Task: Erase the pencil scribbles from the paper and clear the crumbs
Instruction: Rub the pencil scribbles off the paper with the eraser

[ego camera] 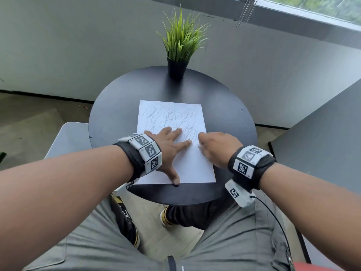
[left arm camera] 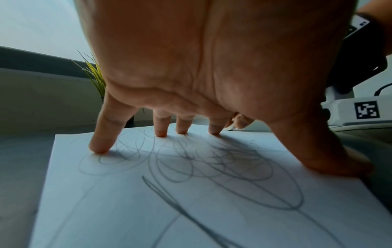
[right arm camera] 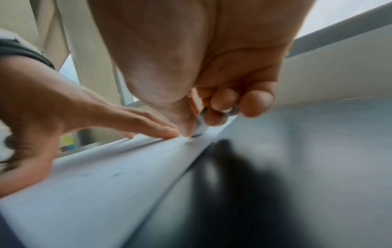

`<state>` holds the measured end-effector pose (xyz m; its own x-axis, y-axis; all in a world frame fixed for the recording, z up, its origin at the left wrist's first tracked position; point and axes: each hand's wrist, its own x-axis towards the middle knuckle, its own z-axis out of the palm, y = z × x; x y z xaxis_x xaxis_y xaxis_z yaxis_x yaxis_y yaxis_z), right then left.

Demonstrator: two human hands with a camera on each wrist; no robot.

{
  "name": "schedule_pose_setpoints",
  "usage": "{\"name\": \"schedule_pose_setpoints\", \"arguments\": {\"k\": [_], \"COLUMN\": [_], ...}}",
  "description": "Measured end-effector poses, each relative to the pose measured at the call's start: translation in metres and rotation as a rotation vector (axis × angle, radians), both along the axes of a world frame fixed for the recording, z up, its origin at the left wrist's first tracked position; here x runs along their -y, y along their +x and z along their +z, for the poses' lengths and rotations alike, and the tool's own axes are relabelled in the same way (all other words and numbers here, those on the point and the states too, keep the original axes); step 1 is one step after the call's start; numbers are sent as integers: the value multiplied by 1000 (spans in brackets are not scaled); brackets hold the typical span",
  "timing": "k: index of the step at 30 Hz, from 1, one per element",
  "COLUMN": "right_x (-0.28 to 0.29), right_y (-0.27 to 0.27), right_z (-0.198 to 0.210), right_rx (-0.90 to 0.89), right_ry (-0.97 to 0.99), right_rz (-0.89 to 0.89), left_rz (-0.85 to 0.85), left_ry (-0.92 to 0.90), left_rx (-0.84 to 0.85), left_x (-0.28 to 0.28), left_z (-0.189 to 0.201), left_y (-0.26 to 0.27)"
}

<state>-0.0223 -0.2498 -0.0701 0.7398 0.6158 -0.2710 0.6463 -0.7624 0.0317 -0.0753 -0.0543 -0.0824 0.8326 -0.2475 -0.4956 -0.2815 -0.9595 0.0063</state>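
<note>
A white sheet of paper [ego camera: 173,118] covered with grey pencil scribbles [left arm camera: 222,161] lies on the round black table [ego camera: 230,114]. My left hand [ego camera: 168,145] lies flat on the sheet with its fingers spread, fingertips [left arm camera: 99,147] and thumb pressing it down. My right hand [ego camera: 216,147] sits at the sheet's right edge, fingers curled. It pinches a small white eraser [right arm camera: 200,129] whose tip touches the paper [right arm camera: 118,167] right beside my left fingertips. In the head view the eraser is hidden under the hand. A few dark specks lie on the paper near the eraser.
A potted green grass plant [ego camera: 178,55] stands at the table's far edge. A white chair [ego camera: 68,139] is to the left, and a grey panel [ego camera: 322,137] rises on the right. My knees are under the near rim.
</note>
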Motion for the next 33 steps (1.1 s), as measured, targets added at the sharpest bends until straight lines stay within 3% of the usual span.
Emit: {"name": "schedule_pose_setpoints", "arguments": {"k": [4, 9, 13, 17, 22, 25, 27, 30, 33], "right_x": [-18, 0, -16, -3, -14, -1, 0, -4, 3], "right_y": [-59, -2, -57, -13, -72, -31, -34, -72, -38], "right_z": [0, -2, -6, -4, -3, 0, -1, -9, -1], "right_rx": [-153, -6, -133, -4, -145, -30, 30, -126, -84], "right_ry": [-27, 31, -12, 40, -11, 11, 64, 44, 68], "right_rz": [289, -11, 302, 36, 359, 110, 154, 360, 170], "left_rz": [-7, -19, -20, -22, -12, -4, -3, -1, -1], "left_ry": [11, 17, 28, 27, 27, 16, 18, 28, 9], "left_rx": [22, 7, 2, -5, -6, -34, -41, -27, -41], "left_x": [-2, -1, 0, -1, -1, -2, -2, -2, -3], "left_z": [-2, 1, 2, 3, 0, 1, 0, -1, 1], "left_y": [-2, 1, -2, -1, -4, -1, -2, -4, -1]}}
